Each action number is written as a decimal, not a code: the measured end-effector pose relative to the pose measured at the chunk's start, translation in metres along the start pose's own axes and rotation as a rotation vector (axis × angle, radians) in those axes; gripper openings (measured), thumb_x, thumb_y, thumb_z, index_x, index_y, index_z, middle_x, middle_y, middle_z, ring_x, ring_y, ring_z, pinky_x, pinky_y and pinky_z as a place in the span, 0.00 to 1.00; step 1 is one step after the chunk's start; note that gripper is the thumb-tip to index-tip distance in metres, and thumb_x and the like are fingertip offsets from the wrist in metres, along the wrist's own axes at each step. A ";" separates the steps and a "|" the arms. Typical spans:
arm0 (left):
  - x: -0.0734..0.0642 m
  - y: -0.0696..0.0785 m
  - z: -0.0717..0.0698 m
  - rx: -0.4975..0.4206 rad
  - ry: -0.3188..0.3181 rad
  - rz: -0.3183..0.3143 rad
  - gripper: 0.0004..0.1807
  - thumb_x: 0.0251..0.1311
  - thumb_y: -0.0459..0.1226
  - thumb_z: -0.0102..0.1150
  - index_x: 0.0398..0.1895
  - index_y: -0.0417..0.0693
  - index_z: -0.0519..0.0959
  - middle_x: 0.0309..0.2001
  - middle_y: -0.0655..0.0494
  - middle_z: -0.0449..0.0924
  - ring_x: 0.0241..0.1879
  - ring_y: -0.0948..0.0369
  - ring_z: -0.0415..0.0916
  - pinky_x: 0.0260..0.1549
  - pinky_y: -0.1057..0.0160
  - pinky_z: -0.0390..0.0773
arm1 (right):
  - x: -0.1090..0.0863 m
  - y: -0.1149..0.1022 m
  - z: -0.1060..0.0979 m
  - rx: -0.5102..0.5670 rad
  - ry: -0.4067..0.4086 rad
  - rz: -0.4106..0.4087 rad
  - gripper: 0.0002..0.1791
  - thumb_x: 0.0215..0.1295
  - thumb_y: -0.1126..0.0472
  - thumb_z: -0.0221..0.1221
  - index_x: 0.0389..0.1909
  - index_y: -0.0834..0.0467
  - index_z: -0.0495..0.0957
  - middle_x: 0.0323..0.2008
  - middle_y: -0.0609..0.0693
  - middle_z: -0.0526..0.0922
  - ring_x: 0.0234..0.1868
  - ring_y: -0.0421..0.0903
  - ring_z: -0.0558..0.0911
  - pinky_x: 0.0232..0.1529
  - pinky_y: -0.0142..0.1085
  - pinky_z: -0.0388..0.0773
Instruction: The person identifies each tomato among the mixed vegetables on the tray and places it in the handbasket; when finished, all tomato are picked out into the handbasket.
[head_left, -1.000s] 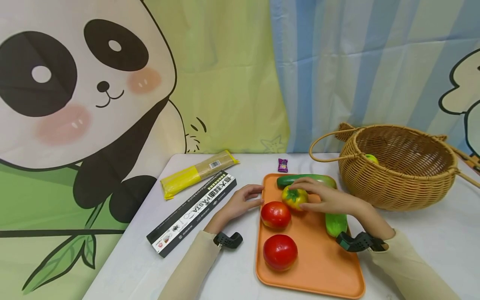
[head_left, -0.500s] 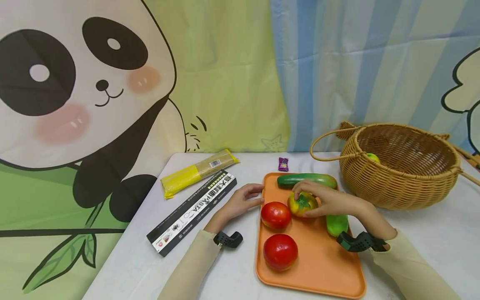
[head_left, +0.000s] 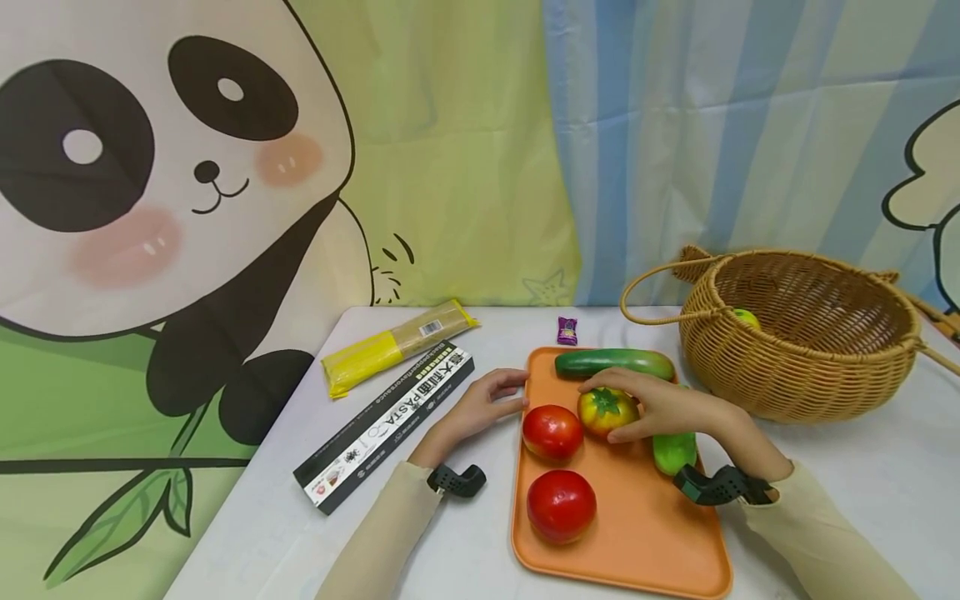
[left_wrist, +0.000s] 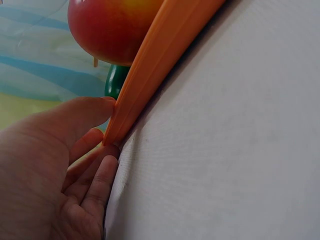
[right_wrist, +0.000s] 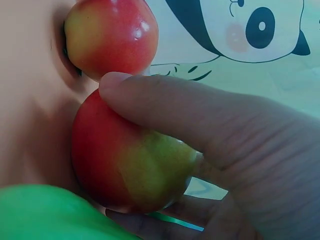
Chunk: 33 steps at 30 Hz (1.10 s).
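In the head view my right hand holds a yellow, red and green tomato with a green leafy top, on the orange tray. The right wrist view shows my thumb lying across this tomato, with fingers on its far side. A red tomato lies just left of it, and another red tomato is nearer the front. My left hand touches the tray's left rim, thumb and fingertips against the edge, fingers relaxed.
A dark green cucumber lies along the tray's far end, and a light green vegetable is partly under my right wrist. The wicker basket stands right. Left are a pasta box and a yellow packet; a purple sachet lies behind.
My right hand has shifted the yellow-red tomato slightly right and toward me on the tray, its green top now turned upward. The left hand stays at the rim.
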<state>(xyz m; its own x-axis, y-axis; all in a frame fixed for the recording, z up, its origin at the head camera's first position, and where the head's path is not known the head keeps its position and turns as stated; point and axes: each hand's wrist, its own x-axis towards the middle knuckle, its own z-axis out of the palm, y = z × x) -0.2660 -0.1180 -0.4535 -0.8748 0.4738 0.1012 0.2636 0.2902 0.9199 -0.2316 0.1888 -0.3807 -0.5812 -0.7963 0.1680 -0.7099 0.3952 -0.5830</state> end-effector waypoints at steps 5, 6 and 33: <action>-0.001 0.000 0.001 0.001 0.010 0.004 0.27 0.61 0.30 0.63 0.64 0.34 0.70 0.63 0.40 0.72 0.62 0.47 0.72 0.64 0.53 0.71 | 0.001 0.002 0.000 -0.005 -0.005 0.019 0.32 0.58 0.55 0.69 0.61 0.60 0.72 0.60 0.54 0.74 0.60 0.50 0.73 0.62 0.37 0.73; -0.001 0.000 0.002 0.000 0.011 0.004 0.27 0.61 0.30 0.63 0.64 0.33 0.70 0.63 0.39 0.72 0.62 0.46 0.71 0.64 0.52 0.71 | 0.001 0.002 0.000 -0.004 -0.004 0.019 0.32 0.58 0.54 0.69 0.61 0.60 0.72 0.60 0.53 0.75 0.60 0.49 0.73 0.62 0.36 0.73; -0.010 0.029 -0.001 0.007 -0.035 0.004 0.27 0.63 0.29 0.60 0.63 0.27 0.67 0.63 0.33 0.70 0.62 0.41 0.69 0.65 0.46 0.68 | -0.015 -0.012 -0.029 -0.001 0.107 0.094 0.32 0.58 0.53 0.70 0.63 0.52 0.72 0.61 0.54 0.73 0.50 0.45 0.75 0.43 0.38 0.79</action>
<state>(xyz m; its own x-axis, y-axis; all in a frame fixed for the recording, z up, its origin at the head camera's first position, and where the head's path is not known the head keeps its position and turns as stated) -0.2500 -0.1156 -0.4276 -0.8592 0.5035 0.0913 0.2700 0.2945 0.9167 -0.2264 0.2090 -0.3536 -0.6843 -0.7021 0.1969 -0.6506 0.4659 -0.5997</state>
